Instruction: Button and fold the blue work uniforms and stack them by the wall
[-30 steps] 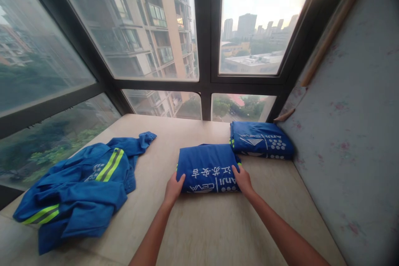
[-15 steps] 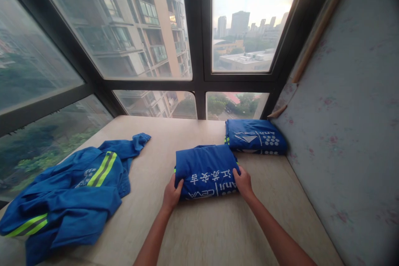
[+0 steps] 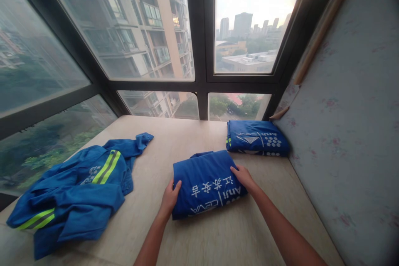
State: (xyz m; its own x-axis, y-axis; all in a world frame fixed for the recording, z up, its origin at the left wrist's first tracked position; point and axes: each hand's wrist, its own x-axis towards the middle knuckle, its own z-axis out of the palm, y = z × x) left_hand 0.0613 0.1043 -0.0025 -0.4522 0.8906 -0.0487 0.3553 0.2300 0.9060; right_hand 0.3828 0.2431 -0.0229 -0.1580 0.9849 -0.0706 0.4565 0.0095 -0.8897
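Between my hands is a folded blue jacket point(image 3: 202, 183) with white lettering on its upper face, turned a little on the pale surface. My left hand point(image 3: 170, 199) is closed on its left edge, the thumb on top. At the right edge my right hand point(image 3: 245, 178) grips the cloth, thumb over the top as well. The fingers beneath the cloth are hidden on both sides. Just beyond, on the right, lies another folded blue bundle point(image 3: 257, 138) with white print.
An unfolded blue work jacket point(image 3: 84, 199) with yellow-green reflective stripes is spread on the left of the wooden surface point(image 3: 174, 131). Dark window frames point(image 3: 202, 87) stand along the far and left sides. A flowered wall point(image 3: 352, 133) borders the right.
The held jacket has come nearer to me and tilted, its left end lower in view and its right end higher. Both hands stay on it. The other garments lie as before.
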